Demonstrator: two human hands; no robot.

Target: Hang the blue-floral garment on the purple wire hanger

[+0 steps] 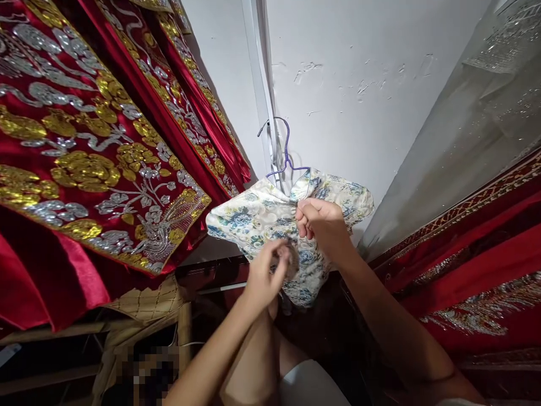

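Note:
A cream floral blouse (249, 217) with blue flowers and short sleeves hangs on a purple hanger (287, 141) in front of me. My right hand (323, 223) is closed at the blouse's front just below the neckline, thumb and fingers pinching its edge. Lower down, my left hand (268, 270) is in front of the blouse with bent fingers. Motion smears those fingertips, so I cannot make out whether they grip the cloth.
On the left hang red garments (76, 146) with gold and silver embroidery. A pale wall (355, 96) with peeling patches rises behind. Sheer sparkly fabric (477, 107) and more red cloth (486, 248) line the right. Wooden slats (101, 338) stand at lower left.

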